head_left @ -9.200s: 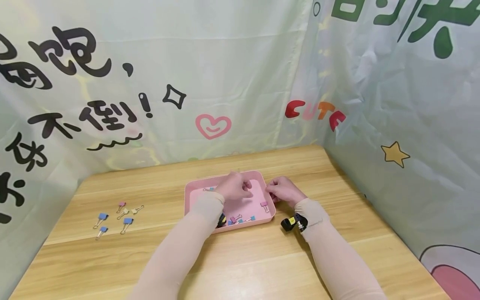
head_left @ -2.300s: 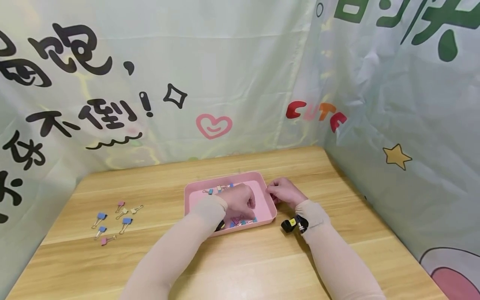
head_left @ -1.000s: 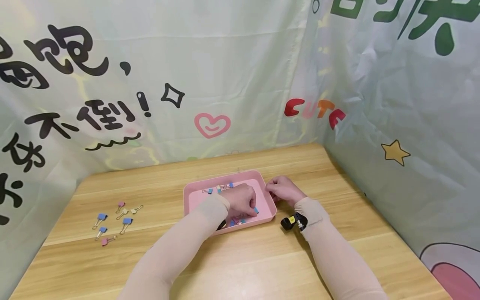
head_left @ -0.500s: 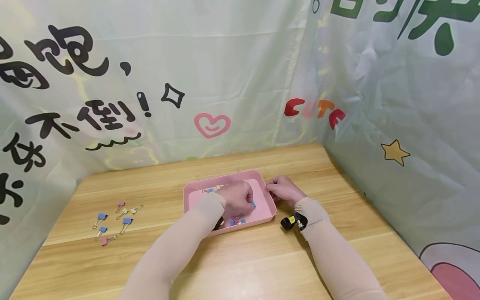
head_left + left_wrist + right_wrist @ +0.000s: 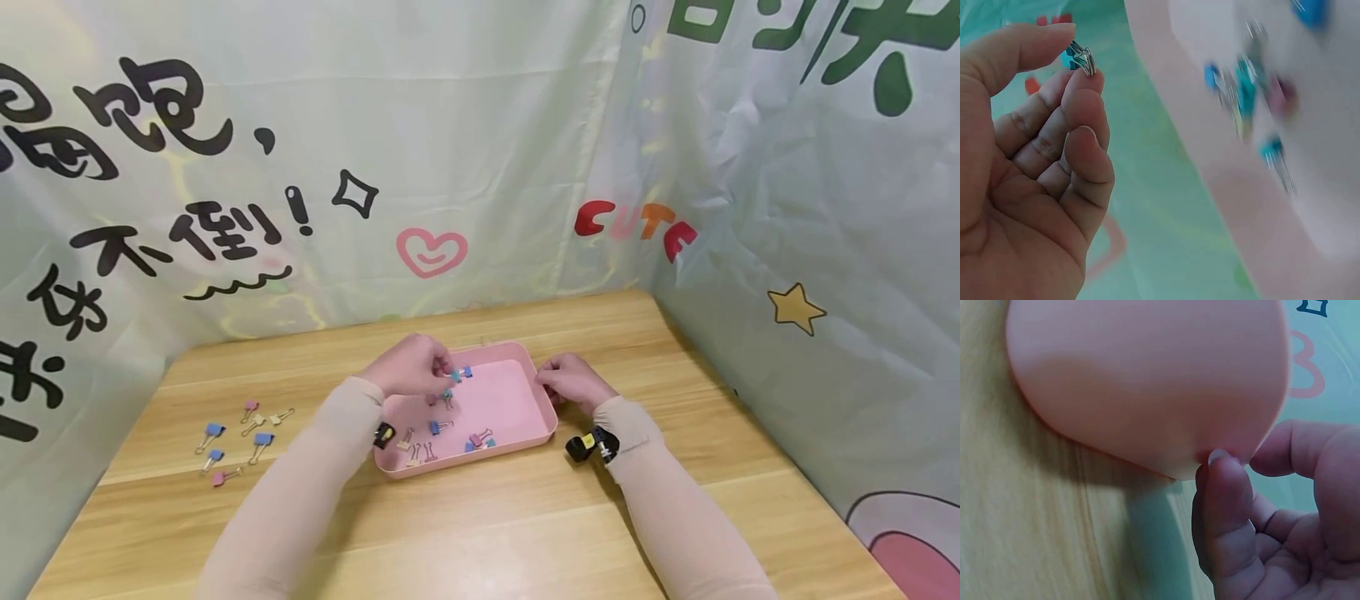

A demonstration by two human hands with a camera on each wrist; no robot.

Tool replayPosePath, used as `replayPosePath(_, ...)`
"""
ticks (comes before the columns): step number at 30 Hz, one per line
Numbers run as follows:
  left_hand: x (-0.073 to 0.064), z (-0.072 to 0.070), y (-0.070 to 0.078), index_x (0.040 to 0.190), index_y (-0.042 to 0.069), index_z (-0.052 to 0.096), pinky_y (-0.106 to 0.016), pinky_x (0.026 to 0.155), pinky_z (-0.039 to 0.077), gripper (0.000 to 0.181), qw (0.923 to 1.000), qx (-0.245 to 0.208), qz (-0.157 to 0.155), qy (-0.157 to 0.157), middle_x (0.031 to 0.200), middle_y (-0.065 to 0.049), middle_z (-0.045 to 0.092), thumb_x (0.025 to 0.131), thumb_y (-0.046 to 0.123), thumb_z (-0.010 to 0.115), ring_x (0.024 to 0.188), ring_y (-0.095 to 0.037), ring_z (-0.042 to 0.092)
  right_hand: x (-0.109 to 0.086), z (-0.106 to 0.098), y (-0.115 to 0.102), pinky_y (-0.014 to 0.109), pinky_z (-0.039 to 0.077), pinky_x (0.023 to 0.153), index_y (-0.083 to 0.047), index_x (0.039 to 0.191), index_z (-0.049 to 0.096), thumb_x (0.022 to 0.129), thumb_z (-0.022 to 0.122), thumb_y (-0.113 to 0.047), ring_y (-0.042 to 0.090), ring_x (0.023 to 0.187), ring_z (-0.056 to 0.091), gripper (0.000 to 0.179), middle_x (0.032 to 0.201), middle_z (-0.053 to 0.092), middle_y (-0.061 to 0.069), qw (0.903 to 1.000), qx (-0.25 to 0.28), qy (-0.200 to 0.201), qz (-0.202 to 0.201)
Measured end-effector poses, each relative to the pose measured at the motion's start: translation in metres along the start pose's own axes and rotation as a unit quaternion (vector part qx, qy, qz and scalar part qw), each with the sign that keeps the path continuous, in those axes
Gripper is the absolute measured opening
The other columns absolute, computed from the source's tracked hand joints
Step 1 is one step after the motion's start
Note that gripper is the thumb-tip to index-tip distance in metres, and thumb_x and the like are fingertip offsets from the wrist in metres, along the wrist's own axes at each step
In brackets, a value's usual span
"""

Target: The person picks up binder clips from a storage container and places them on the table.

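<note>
My left hand (image 5: 415, 367) pinches a small teal binder clip (image 5: 1079, 59) by its metal handles, between thumb and fingertips. In the head view it is over the back left part of the pink tray (image 5: 525, 354). Blue, teal, pink and cream binder clips lie inside the tray, among them a blue clip (image 5: 438, 427) and a pink clip (image 5: 480, 437). At the tray's right side, my right hand (image 5: 576, 381) holds the wall near the rim with thumb and forefinger; in the right wrist view the fingertips (image 5: 1225, 472) press its outer face.
Several loose binder clips lie on the wooden table (image 5: 480, 533) to the left of the tray, including a blue clip (image 5: 262, 442), a cream clip (image 5: 282, 417) and a pink clip (image 5: 225, 477). A printed cloth (image 5: 510, 150) hangs behind and along the right side.
My left hand has moved from the tray's front middle to its back left, carrying the teal binder clip. Earlier, a pink clip went from the tray to the table's left group. My right hand stays put.
</note>
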State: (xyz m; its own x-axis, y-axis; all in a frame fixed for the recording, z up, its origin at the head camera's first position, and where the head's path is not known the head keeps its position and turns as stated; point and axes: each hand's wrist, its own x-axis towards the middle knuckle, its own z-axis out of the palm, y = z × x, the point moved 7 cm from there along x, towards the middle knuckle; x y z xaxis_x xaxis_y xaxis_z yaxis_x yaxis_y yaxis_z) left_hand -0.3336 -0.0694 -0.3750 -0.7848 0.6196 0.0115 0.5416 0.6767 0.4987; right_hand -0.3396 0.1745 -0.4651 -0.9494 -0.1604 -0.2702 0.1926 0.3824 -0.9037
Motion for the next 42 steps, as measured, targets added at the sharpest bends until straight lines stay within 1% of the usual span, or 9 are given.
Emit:
replayPosePath(6, -0.046, -0.032, -0.041, 0.077, 0.017, 0.068, -0.029, 0.063, 0.049, 0.010, 0.9979, 0.016, -0.038, 0.050, 0.067, 0.006, 0.061, 0.078, 0.021, 0.077, 0.065, -0.013, 0.055, -0.001, -0.001, -0.002, 0.026, 0.047, 0.053, 0.009, 0.098, 0.061, 0.088, 0.057, -0.006, 0.017, 0.061, 0.056, 0.019, 0.075, 0.058, 0.009, 1.0000, 0.000, 0.002, 0.000)
replayPosePath(10, -0.082, -0.043, -0.068, 0.075, 0.014, 0.067, -0.029, 0.062, 0.049, 0.011, 0.9964, 0.015, -0.046, 0.069, 0.066, 0.007, 0.060, 0.079, 0.019, 0.076, 0.062, -0.011, 0.055, -0.001, -0.002, -0.002, 0.026, 0.047, 0.052, 0.008, 0.097, 0.062, 0.088, 0.057, -0.006, 0.017, 0.061, 0.056, 0.018, 0.075, 0.058, 0.009, 1.0000, -0.002, 0.002, 0.000)
replayPosePath(12, -0.099, -0.043, -0.083, 0.075, 0.014, 0.067, -0.028, 0.061, 0.049, 0.011, 0.9958, 0.011, -0.058, 0.071, 0.066, 0.007, 0.060, 0.080, 0.019, 0.075, 0.061, -0.011, 0.055, 0.000, -0.002, -0.002, 0.026, 0.047, 0.052, 0.008, 0.097, 0.062, 0.088, 0.057, -0.007, 0.016, 0.060, 0.056, 0.018, 0.075, 0.058, 0.009, 1.0000, -0.005, 0.003, 0.000)
replayPosePath(16, -0.130, -0.040, -0.111, 0.076, 0.013, 0.066, -0.028, 0.059, 0.048, 0.012, 0.9929, -0.003, -0.102, 0.061, 0.067, 0.005, 0.060, 0.082, 0.019, 0.075, 0.061, -0.012, 0.053, 0.001, -0.004, 0.000, 0.026, 0.047, 0.052, 0.008, 0.096, 0.062, 0.088, 0.057, -0.007, 0.016, 0.060, 0.056, 0.017, 0.074, 0.058, 0.009, 1.0000, -0.007, 0.003, 0.001)
replayPosePath(21, -0.157, -0.032, -0.140, 0.078, 0.009, 0.068, -0.027, 0.057, 0.049, 0.011, 0.9875, -0.023, -0.146, 0.053, 0.069, 0.002, 0.061, 0.081, 0.017, 0.075, 0.060, -0.013, 0.053, 0.002, -0.005, 0.003, 0.026, 0.047, 0.052, 0.008, 0.097, 0.062, 0.088, 0.057, -0.007, 0.017, 0.060, 0.057, 0.018, 0.075, 0.059, 0.009, 1.0000, -0.008, 0.002, 0.000)
replayPosePath(25, -0.170, -0.025, -0.155, 0.078, 0.009, 0.068, -0.027, 0.058, 0.049, 0.011, 0.9842, -0.020, -0.168, 0.051, 0.069, 0.002, 0.062, 0.081, 0.017, 0.076, 0.061, -0.012, 0.053, 0.002, -0.004, 0.006, 0.027, 0.048, 0.052, 0.008, 0.096, 0.062, 0.087, 0.057, -0.008, 0.017, 0.061, 0.057, 0.018, 0.077, 0.060, 0.010, 1.0000, -0.007, 0.001, 0.003)
replayPosePath(29, -0.176, -0.018, -0.165, 0.079, 0.010, 0.068, -0.028, 0.058, 0.048, 0.011, 0.9825, -0.004, -0.181, 0.045, 0.070, 0.003, 0.061, 0.083, 0.017, 0.074, 0.060, -0.012, 0.053, 0.000, -0.003, 0.006, 0.028, 0.049, 0.054, 0.007, 0.095, 0.061, 0.087, 0.057, -0.008, 0.018, 0.062, 0.058, 0.018, 0.078, 0.060, 0.010, 1.0000, 0.001, 0.001, 0.009)
replayPosePath(37, -0.181, -0.016, -0.173, 0.074, 0.013, 0.066, -0.032, 0.063, 0.046, 0.013, 0.9801, 0.058, -0.184, 0.046, 0.069, 0.005, 0.059, 0.081, 0.017, 0.075, 0.064, -0.013, 0.051, 0.000, -0.001, 0.004, 0.027, 0.051, 0.055, 0.005, 0.094, 0.061, 0.088, 0.055, -0.008, 0.017, 0.062, 0.058, 0.016, 0.076, 0.058, 0.009, 0.9999, 0.009, -0.009, -0.002)
replayPosePath(42, -0.184, -0.018, -0.174, 0.076, 0.013, 0.066, -0.031, 0.060, 0.046, 0.013, 0.9782, 0.045, -0.198, 0.045, 0.069, 0.005, 0.060, 0.082, 0.020, 0.075, 0.062, -0.012, 0.051, -0.001, 0.000, 0.003, 0.028, 0.051, 0.056, 0.007, 0.096, 0.061, 0.089, 0.056, -0.008, 0.017, 0.063, 0.058, 0.017, 0.078, 0.058, 0.009, 0.9999, 0.012, -0.007, 0.001)
